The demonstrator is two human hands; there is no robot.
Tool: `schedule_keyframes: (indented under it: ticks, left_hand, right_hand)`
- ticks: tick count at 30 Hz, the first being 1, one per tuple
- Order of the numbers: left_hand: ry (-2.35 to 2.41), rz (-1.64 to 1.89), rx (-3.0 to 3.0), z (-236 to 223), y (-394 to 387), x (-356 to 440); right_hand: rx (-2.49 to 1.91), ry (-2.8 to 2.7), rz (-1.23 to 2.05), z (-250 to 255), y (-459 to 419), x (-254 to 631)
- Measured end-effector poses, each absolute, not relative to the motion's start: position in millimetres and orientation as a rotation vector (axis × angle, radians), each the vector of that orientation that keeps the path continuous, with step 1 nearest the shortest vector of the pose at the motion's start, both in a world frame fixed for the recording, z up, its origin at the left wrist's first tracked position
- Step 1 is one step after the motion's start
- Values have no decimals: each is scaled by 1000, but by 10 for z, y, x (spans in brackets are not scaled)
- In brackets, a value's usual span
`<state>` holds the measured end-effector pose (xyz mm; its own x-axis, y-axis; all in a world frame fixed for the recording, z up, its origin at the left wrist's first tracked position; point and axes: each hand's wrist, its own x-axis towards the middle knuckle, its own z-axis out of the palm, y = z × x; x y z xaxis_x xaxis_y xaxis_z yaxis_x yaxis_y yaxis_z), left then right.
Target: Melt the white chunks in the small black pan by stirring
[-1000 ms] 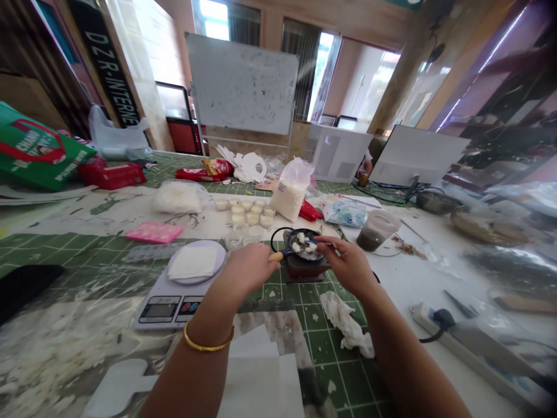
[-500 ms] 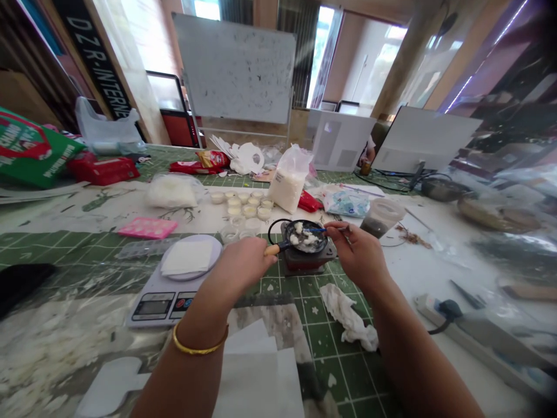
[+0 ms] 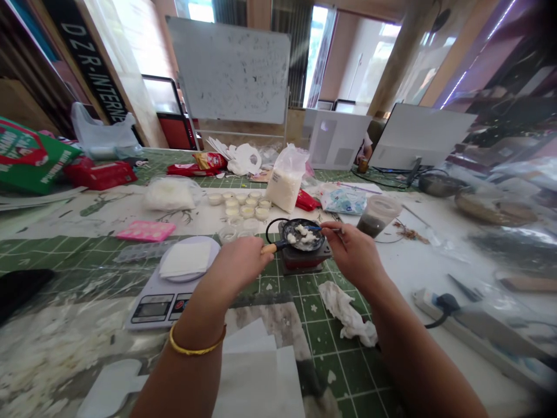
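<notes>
My left hand (image 3: 241, 268) grips the wooden handle (image 3: 269, 249) of a miniature black frying pan (image 3: 302, 235). The pan rests on a small red-and-black burner (image 3: 303, 261). White lumps (image 3: 303, 234) lie in the pan, with pale smears on its dark surface. My right hand (image 3: 354, 255) pinches a thin tool with a blue tip (image 3: 317, 228), and the tip reaches over the lumps. A gold bangle (image 3: 196, 342) circles my left wrist.
A digital kitchen scale (image 3: 156, 309) holds a plate with white paper, left of my hands. Several small cups of white contents (image 3: 239, 206) stand beyond the pan, near a bag of white granules (image 3: 282, 186). A crumpled tissue (image 3: 348, 310) and power strip (image 3: 430, 302) lie nearby.
The whole scene has shifted slightly left and up as my head moved. My hands keep the same hold on the pan handle and the tool.
</notes>
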<state>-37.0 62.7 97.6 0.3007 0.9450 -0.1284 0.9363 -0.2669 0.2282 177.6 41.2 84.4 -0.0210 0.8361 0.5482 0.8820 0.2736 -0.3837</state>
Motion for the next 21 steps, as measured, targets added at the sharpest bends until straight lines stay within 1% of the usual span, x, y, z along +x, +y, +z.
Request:
schedule_keyframes:
  ticks: [3,7,11,16,21]
  left_hand:
    - [1707,47,2311,974,629,-366]
    - [1718,45,2319,986,624,-350]
    - [1727,54,2319,987,619,-336]
    - [1730,55,2329,973,621,-341]
    - [1725,49,2317,972,628,-348]
  right_hand:
    - [-1564,-1929,-26,838,408,1779]
    - [-1514,-1877,-123,839,386,1765]
    - [-1539,-1974,-41,839,383,1755]
    - [-1554,-1872,-96,846,391,1767]
    - [-1576,-1964,-3,849,378,1758]
